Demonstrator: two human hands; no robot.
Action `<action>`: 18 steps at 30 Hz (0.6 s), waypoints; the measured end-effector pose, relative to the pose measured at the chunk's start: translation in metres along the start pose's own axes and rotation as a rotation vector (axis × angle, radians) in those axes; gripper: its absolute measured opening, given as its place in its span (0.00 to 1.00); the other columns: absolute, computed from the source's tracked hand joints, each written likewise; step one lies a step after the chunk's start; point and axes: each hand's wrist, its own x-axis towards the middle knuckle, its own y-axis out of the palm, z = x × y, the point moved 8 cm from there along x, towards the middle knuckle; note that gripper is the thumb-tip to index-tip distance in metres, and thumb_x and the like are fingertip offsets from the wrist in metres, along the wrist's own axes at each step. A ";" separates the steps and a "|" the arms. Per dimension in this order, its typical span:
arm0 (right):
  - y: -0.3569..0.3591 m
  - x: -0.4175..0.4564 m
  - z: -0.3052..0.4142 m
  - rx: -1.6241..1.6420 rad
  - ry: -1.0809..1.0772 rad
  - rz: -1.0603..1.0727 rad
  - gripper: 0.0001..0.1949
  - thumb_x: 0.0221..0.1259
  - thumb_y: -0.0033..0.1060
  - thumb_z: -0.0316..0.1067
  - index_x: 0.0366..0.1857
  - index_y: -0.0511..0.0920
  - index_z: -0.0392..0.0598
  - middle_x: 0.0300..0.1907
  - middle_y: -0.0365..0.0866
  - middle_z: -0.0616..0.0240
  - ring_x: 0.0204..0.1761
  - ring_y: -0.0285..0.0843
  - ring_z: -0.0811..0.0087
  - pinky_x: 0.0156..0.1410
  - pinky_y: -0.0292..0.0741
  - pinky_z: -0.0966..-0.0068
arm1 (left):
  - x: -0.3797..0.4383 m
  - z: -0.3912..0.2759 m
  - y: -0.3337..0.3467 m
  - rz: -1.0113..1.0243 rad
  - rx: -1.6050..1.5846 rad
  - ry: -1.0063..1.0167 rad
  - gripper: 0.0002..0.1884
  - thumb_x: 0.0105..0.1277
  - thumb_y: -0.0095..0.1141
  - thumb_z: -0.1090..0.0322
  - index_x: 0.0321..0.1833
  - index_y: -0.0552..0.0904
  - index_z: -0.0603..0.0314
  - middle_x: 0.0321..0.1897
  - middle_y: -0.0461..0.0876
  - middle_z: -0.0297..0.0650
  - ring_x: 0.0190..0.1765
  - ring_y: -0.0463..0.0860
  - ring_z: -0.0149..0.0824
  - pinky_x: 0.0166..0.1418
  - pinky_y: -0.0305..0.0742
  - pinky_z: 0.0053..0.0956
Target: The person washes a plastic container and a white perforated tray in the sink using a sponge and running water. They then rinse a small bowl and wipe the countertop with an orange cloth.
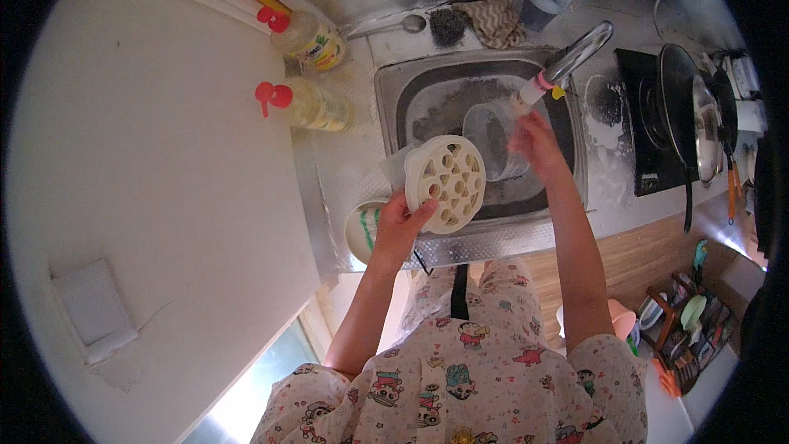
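Observation:
In my left hand [400,225] is a round cream plastic rack [453,182] with round and triangular holes, held by its edge over the left front of the steel sink [394,65]. A translucent sheet or piece [397,166] shows behind the rack. My right hand [533,139] is blurred, just below the end of the faucet [530,89]; whether its fingers hold anything is unclear. Beside it, a clear round container [487,129] is in the sink area, partly behind the right hand.
Two bottles with red caps [317,105] stand left of the sink. A dark scrubber [447,28], a patterned cloth [493,18] and a grey-lidded container [545,3] lie behind it. A bowl [354,237] sits at front left. The stove [641,117] with pans [675,111] is right.

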 end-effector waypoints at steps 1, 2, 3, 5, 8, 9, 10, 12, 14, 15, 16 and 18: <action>0.007 -0.004 0.004 0.010 -0.009 -0.041 0.10 0.61 0.55 0.35 0.43 0.71 0.46 0.34 0.80 0.64 0.36 0.83 0.65 0.48 0.82 0.67 | 0.000 0.003 -0.001 0.018 -0.004 0.010 0.17 0.66 0.59 0.67 0.55 0.77 0.64 0.48 0.81 0.37 0.49 0.78 0.27 0.55 0.73 0.24; 0.016 -0.008 0.007 0.020 -0.017 -0.081 0.10 0.62 0.54 0.35 0.43 0.71 0.46 0.32 0.78 0.66 0.33 0.82 0.66 0.47 0.82 0.67 | -0.001 0.003 -0.001 0.022 0.003 0.017 0.17 0.66 0.59 0.67 0.55 0.77 0.65 0.48 0.81 0.37 0.49 0.78 0.27 0.55 0.73 0.24; 0.019 -0.011 0.008 0.030 -0.026 -0.121 0.09 0.62 0.54 0.36 0.43 0.71 0.46 0.30 0.77 0.68 0.30 0.81 0.68 0.45 0.82 0.67 | -0.001 0.003 -0.001 0.026 0.010 0.023 0.17 0.66 0.59 0.67 0.55 0.77 0.65 0.48 0.81 0.37 0.49 0.78 0.27 0.55 0.73 0.24; 0.013 -0.011 0.004 0.020 -0.023 -0.165 0.08 0.64 0.53 0.37 0.41 0.72 0.47 0.27 0.75 0.69 0.27 0.77 0.70 0.40 0.81 0.68 | -0.002 0.001 0.000 0.026 0.026 0.027 0.17 0.66 0.59 0.68 0.55 0.77 0.65 0.49 0.80 0.36 0.50 0.78 0.27 0.55 0.73 0.24; -0.023 -0.004 -0.010 0.072 -0.011 -0.269 0.07 0.65 0.51 0.39 0.35 0.73 0.49 0.25 0.74 0.69 0.24 0.73 0.72 0.33 0.75 0.71 | -0.006 -0.006 0.003 0.014 0.036 0.027 0.18 0.65 0.59 0.68 0.57 0.76 0.65 0.49 0.80 0.36 0.50 0.78 0.27 0.56 0.73 0.24; -0.032 -0.001 -0.014 0.104 -0.004 -0.308 0.07 0.65 0.50 0.39 0.32 0.74 0.49 0.24 0.73 0.69 0.23 0.72 0.73 0.30 0.73 0.72 | -0.007 -0.008 0.003 0.003 0.030 0.031 0.18 0.65 0.59 0.69 0.57 0.75 0.65 0.50 0.80 0.37 0.51 0.77 0.27 0.56 0.73 0.24; -0.034 0.003 -0.022 0.205 0.055 -0.278 0.08 0.65 0.49 0.40 0.30 0.73 0.50 0.22 0.72 0.70 0.22 0.70 0.74 0.29 0.70 0.73 | -0.009 -0.010 0.003 -0.009 0.024 0.035 0.18 0.65 0.59 0.69 0.57 0.75 0.65 0.50 0.80 0.37 0.51 0.77 0.27 0.56 0.73 0.24; -0.035 0.011 -0.037 0.406 0.174 -0.214 0.11 0.66 0.48 0.41 0.24 0.72 0.51 0.18 0.68 0.72 0.19 0.65 0.75 0.25 0.65 0.75 | -0.014 -0.012 0.002 -0.038 0.005 0.020 0.19 0.65 0.59 0.69 0.58 0.75 0.65 0.50 0.80 0.37 0.50 0.77 0.27 0.56 0.73 0.24; -0.031 0.021 -0.050 0.653 0.243 -0.013 0.12 0.66 0.47 0.41 0.24 0.71 0.50 0.16 0.64 0.74 0.17 0.62 0.77 0.23 0.62 0.77 | -0.018 -0.016 0.004 -0.074 0.007 0.024 0.18 0.65 0.59 0.68 0.57 0.76 0.65 0.48 0.81 0.36 0.50 0.78 0.27 0.56 0.72 0.24; -0.023 0.023 -0.052 0.775 0.284 0.090 0.12 0.66 0.46 0.41 0.23 0.70 0.50 0.14 0.62 0.75 0.16 0.60 0.77 0.22 0.61 0.78 | -0.022 -0.019 0.005 -0.103 0.017 0.033 0.18 0.65 0.59 0.67 0.56 0.77 0.65 0.47 0.81 0.36 0.50 0.78 0.26 0.56 0.72 0.24; -0.020 0.027 -0.054 0.813 0.314 0.140 0.13 0.66 0.46 0.41 0.23 0.70 0.50 0.14 0.61 0.75 0.16 0.60 0.78 0.22 0.60 0.79 | -0.026 -0.021 0.006 -0.132 0.028 0.042 0.17 0.65 0.59 0.66 0.56 0.78 0.65 0.46 0.82 0.36 0.49 0.78 0.26 0.55 0.71 0.24; -0.006 0.037 -0.064 0.890 0.387 0.244 0.13 0.67 0.46 0.41 0.23 0.70 0.49 0.13 0.60 0.76 0.15 0.60 0.79 0.21 0.60 0.81 | -0.031 -0.022 0.007 -0.166 -0.002 0.051 0.17 0.66 0.58 0.67 0.55 0.78 0.64 0.46 0.82 0.37 0.49 0.78 0.27 0.56 0.71 0.25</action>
